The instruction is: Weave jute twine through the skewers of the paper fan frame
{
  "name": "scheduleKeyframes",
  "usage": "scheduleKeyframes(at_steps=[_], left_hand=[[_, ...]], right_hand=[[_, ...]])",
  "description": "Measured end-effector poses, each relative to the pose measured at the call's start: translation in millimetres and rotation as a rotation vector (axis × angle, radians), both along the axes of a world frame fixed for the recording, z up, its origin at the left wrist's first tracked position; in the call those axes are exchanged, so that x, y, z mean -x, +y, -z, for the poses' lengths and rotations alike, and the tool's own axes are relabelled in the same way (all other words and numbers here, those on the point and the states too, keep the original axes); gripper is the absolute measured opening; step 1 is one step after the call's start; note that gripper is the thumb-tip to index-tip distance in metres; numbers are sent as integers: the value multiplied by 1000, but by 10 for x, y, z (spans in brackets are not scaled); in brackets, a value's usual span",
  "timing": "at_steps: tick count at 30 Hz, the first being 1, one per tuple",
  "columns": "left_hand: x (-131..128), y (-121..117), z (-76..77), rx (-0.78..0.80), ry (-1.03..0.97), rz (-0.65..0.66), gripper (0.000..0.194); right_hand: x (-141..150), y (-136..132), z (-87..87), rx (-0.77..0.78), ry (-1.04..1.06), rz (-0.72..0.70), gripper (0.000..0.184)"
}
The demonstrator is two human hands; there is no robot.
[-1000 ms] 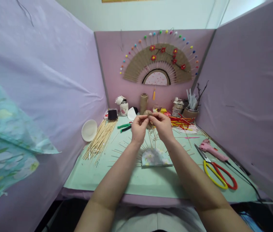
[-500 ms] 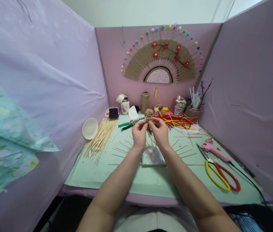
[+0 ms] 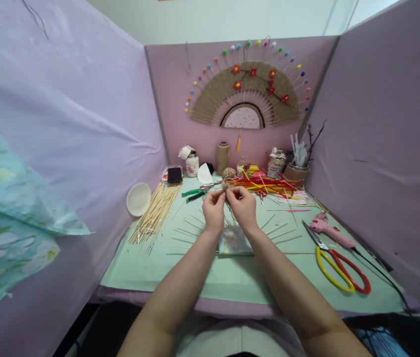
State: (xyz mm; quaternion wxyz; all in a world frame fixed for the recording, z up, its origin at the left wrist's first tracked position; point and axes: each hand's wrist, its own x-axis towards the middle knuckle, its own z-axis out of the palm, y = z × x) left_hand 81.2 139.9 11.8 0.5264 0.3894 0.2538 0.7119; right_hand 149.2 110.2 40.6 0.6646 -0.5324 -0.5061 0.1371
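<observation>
In the head view, a left hand [image 3: 213, 210] and a right hand [image 3: 243, 208] meet with fingertips pinched together on brown string [image 3: 225, 186], raised above a green table [image 3: 146, 272]. Below them lies a flowered half-circle [image 3: 231, 241] with thin sticks [image 3: 283, 232] fanning outward; scissors [image 3: 328, 252] and a pink glue gun [image 3: 332, 232] rest to the right.

I can pass along the green tabletop's [image 3: 228, 280] front strip; beyond it, the fanned sticks [image 3: 299, 253] block the middle, the scissors [image 3: 324, 247] and glue gun [image 3: 332, 232] my right, the stick pile [image 3: 157, 210] my left.
</observation>
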Motion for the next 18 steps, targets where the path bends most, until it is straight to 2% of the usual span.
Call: scheduleKeyframes(at_steps=[8, 18], left_hand=[[-13, -8, 10, 35, -55, 28, 24], [-5, -1, 74, -25, 38, 37, 21]], right_hand=[[25, 32, 37, -21, 91, -41, 19], [-15, 60, 35, 19, 197, -38, 17]])
